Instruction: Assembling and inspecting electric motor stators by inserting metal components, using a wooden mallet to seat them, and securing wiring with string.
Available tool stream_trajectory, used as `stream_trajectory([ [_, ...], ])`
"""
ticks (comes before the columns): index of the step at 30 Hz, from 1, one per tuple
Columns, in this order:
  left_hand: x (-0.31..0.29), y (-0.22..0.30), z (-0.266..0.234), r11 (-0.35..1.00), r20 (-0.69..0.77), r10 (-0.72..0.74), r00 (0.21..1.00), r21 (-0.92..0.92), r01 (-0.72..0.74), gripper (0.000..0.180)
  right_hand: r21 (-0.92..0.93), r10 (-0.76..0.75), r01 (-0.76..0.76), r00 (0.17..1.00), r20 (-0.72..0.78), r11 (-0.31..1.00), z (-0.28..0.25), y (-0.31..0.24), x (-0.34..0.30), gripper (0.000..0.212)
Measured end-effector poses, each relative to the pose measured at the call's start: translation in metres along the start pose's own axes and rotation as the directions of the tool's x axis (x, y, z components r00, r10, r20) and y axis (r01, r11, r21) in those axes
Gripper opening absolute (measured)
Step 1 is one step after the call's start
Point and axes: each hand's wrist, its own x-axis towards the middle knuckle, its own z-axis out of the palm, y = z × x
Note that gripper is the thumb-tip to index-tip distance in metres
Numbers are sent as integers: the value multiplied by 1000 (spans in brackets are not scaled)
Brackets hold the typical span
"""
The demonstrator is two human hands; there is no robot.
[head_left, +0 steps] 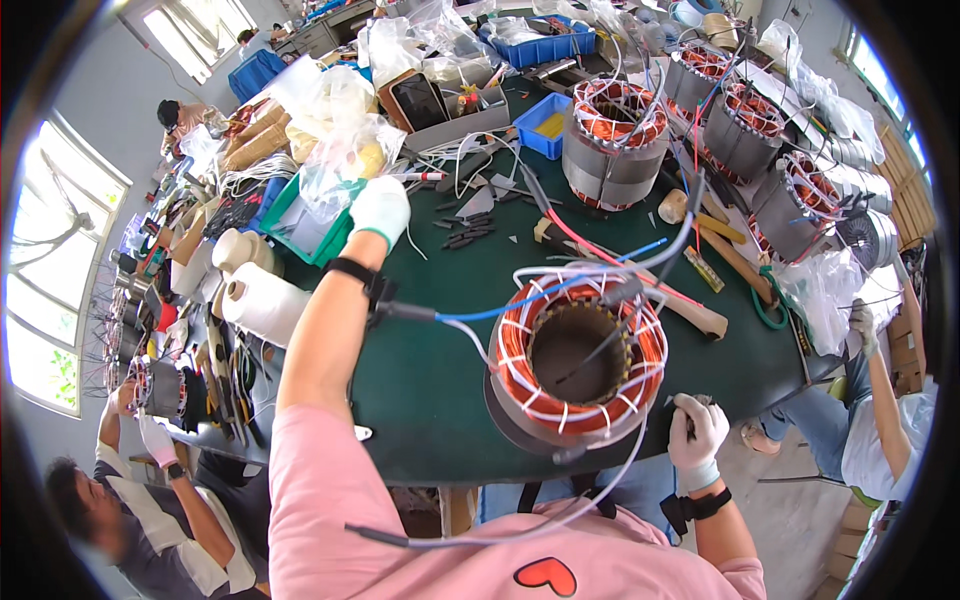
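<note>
In front of me on the green tabletop stands a motor stator [508, 400], a grey metal ring with orange copper windings laced in white cord. Blue, red and grey sleeved leads run out of it, one across my pink shirt. My left hand [380, 212], in a white glove, reaches far forward beside the green tray [300, 225] and a clear plastic bag [335, 170]; its fingers are too bunched to read. Right of the stator, at the table's front edge, my gloved right hand [697, 435] is curled closed, with something small and dark at its fingers.
Several more stators [615, 150] stand at the back right. A wooden mallet handle [690, 310], green-handled scissors [770, 305] and short black sleeve pieces [468, 232] lie on the table. White thread cones [265, 305] stand left. Co-workers sit at left [170, 520] and right [890, 440].
</note>
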Motion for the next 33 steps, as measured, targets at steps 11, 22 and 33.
stream_trajectory([
  [11, -399, 18, -187, -28, 452, -127, 883, -891, 453, 37, 697, -572, 408, 820, 5, 590, -57, -85, 13, 11],
  [22, -535, 49, -169, -123, 666, 197, 719, -711, 692, 24, 900, -598, -347, 673, 435, 264, 14, -218, -7, 12],
  [33, -503, -68, -105, 766, 33, -440, 898, -509, 394, 30, 658, -467, -705, 502, 728, 267, 23, -156, -34, 28],
])
